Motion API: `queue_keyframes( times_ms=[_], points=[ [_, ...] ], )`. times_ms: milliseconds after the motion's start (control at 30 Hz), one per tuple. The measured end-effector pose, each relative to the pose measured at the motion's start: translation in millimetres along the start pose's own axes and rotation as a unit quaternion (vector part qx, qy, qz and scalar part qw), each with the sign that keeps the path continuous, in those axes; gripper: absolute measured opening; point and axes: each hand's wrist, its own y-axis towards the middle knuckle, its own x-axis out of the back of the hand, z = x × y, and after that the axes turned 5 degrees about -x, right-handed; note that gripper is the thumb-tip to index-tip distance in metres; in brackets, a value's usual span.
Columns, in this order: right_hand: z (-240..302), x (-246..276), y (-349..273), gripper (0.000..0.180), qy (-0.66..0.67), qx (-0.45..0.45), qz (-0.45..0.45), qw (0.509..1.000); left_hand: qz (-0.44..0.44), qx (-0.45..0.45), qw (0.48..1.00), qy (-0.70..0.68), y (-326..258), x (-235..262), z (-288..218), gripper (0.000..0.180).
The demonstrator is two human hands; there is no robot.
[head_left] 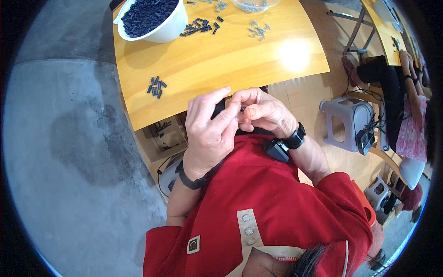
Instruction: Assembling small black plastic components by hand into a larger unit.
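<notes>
My left hand (208,127) and my right hand (267,112) meet just off the table's near edge, in front of my red shirt. Between their fingertips is a small black plastic part (243,109), mostly covered by the fingers. The right thumb and index finger pinch it. My left index finger and thumb close in on it from the other side, while other left fingers stretch toward the table. A small pile of similar black plastic parts (157,87) lies on the table to the left of my hands.
A white bucket (161,32) full of black parts stands on the wooden table (221,60). Near it lie loose black parts (200,27), small silvery pieces (259,30) and a clear bowl (256,6). At right, another person (410,106) sits at a table by a white stool (344,122).
</notes>
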Motion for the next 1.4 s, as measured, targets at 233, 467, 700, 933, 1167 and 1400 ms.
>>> queue_keyframes(
  times_ms=[233,467,700,933,1167,1400],
  points=[
    [-1,-2,-2,0.027,-0.073,-0.021,-0.053,0.996,0.015,-0.068,0.995,0.075,-6,-5,8,0.029],
    [-4,5,4,0.028,-0.034,-0.063,-0.046,0.996,-0.028,-0.037,0.999,0.012,-9,-4,14,0.03],
    [3,-14,15,0.032,-0.029,-0.072,-0.02,0.997,-0.01,-0.031,0.999,-0.036,-11,4,20,0.025],
    [-15,-10,30,0.022,-0.004,-0.03,-0.006,1.0,-0.059,-0.029,0.995,-0.073,-14,6,26,0.022],
    [-10,-18,36,0.025,-0.037,-0.084,-0.041,0.995,-0.104,0.006,0.992,-0.07,-28,11,34,0.023],
    [17,-14,51,0.018,-0.463,0.031,-0.267,0.845,-0.203,0.211,0.941,0.169,-56,43,92,0.015]
  ],
)
